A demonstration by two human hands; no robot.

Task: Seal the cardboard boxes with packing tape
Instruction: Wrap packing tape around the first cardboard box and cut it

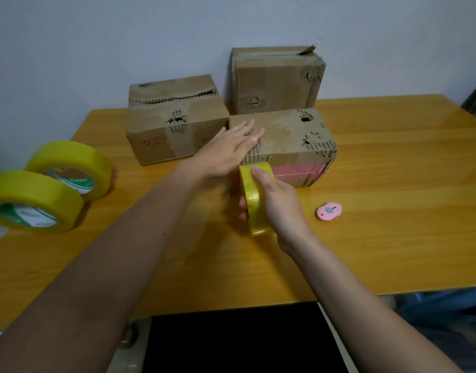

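A worn cardboard box (293,141) with a pink label on its front sits nearest to me on the wooden table (393,211). My left hand (226,152) lies flat on its top near the left end, fingers straight. My right hand (274,195) grips a yellow tape roll (254,200) held upright against the box's front left corner, thumb over the rim. Two more boxes stand behind: one at the left (175,119) with a torn top seam, one taller (277,79) against the wall.
Two larger yellow tape rolls (70,168) (29,200) lie at the table's left. A small pink cutter (328,211) rests on the table right of my right hand. A black surface (236,343) lies below the table's front edge.
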